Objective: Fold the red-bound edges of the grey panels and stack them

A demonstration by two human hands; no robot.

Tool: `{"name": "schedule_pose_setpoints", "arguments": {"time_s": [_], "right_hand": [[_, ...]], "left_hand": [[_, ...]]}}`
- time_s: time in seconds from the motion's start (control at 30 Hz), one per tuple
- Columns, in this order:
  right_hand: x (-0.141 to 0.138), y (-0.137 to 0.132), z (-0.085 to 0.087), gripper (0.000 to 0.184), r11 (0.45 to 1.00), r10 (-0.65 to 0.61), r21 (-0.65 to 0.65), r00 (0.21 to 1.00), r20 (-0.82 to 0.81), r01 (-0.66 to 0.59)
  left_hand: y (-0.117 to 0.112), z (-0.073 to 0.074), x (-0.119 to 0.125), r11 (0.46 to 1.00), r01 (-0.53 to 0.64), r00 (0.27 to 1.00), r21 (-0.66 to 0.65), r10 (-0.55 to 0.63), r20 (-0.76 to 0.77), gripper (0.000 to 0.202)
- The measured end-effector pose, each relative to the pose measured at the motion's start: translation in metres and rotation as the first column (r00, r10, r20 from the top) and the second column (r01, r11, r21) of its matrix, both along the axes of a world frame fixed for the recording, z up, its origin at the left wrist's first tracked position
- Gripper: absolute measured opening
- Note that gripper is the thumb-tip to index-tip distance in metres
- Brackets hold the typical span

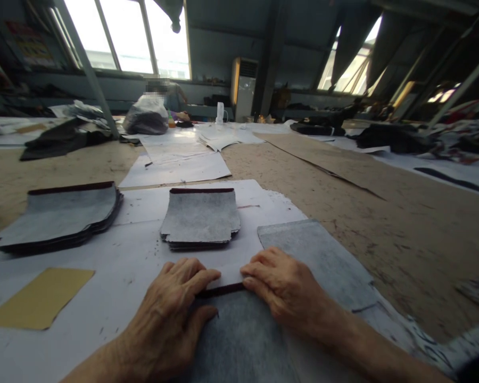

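My left hand (171, 308) and my right hand (281, 284) lie flat on a grey fabric piece (239, 340) with a dark maroon top edge, fingers pressing along that edge on white paper (123, 260). Neither hand grips anything. Just beyond my fingers sits a small stack of grey cut pieces (200, 218). A larger stack (62, 215) lies to the left. Another grey sheet (323, 260) lies flat to the right of my right hand.
A yellow-tan card (40, 298) lies at the near left. The long brown table (343, 181) carries white paper sheets (183, 159), dark fabric heaps (64, 138) and a filled bag (146, 117). A person sits at the far end by the windows.
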State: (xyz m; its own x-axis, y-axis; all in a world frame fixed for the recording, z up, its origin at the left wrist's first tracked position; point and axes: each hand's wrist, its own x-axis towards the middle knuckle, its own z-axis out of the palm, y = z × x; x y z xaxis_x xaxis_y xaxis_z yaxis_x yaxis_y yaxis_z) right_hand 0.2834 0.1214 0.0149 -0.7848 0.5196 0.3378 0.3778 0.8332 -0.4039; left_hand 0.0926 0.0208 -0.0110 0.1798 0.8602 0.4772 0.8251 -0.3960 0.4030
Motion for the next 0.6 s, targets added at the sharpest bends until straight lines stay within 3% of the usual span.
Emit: {"name": "schedule_pose_setpoints", "arguments": {"time_s": [0.13,0.23,0.37,0.5,0.6], "right_hand": [[-0.005,0.001,0.002,0.012,0.996,0.035,-0.082,0.993,0.111,-0.026],[-0.001,-0.002,-0.002,0.016,0.994,0.099,0.049,0.995,-0.007,-0.098],[0.0,-0.004,-0.002,0.017,0.953,0.168,0.274,0.98,-0.108,-0.133],[0.001,-0.001,0.006,0.02,0.934,0.19,0.324,0.978,-0.084,-0.154],[0.009,0.012,0.001,0.021,0.941,0.19,0.297,0.979,-0.075,-0.16]], "left_hand": [[0.001,0.0,-0.002,0.999,0.027,0.998,0.021,-0.028,0.06,0.026],[0.006,0.002,-0.005,0.998,0.056,0.997,-0.036,-0.054,0.061,0.019],[0.01,0.008,-0.009,0.994,0.072,0.994,-0.088,-0.063,0.093,0.016],[0.007,0.017,-0.016,0.991,0.014,0.996,-0.133,-0.002,0.091,0.016],[0.006,0.023,-0.026,0.984,-0.017,0.996,-0.178,0.031,0.08,0.013]]}}
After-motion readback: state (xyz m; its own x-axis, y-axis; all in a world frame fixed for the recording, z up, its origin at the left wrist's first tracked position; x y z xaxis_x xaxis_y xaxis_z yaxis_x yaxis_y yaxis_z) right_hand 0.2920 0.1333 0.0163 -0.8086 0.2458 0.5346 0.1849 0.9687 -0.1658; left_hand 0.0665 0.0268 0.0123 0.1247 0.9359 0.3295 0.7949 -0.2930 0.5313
